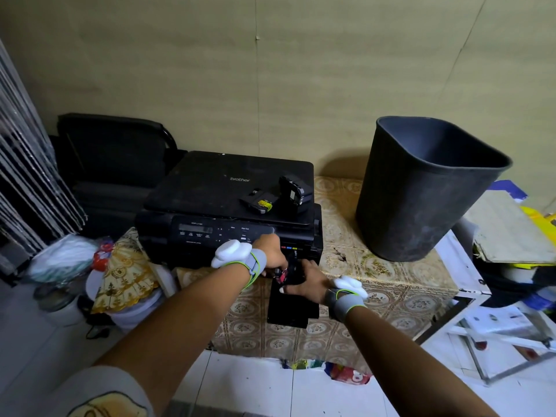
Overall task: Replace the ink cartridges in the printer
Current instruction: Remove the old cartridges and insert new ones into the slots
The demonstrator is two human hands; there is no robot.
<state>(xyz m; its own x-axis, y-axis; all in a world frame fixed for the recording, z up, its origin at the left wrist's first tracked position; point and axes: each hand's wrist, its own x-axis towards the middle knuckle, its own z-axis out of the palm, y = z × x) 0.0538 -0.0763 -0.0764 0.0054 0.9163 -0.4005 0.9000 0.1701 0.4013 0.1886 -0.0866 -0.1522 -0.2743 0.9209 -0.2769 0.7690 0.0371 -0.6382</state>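
Observation:
A black Brother printer stands on a patterned table. Its cartridge door hangs open at the front right, below the bay with its coloured slot marks. My left hand grips a cartridge with a magenta label right at the bay mouth. My right hand rests on the open door beside it, its fingers curled towards the cartridge. Two more cartridges lie on the printer lid: one with a yellow label and a black one standing on edge.
A large dark waste bin stands on the table right of the printer. White shelving with papers is at the far right. Bags and a bucket crowd the floor at the left, with a black chair behind.

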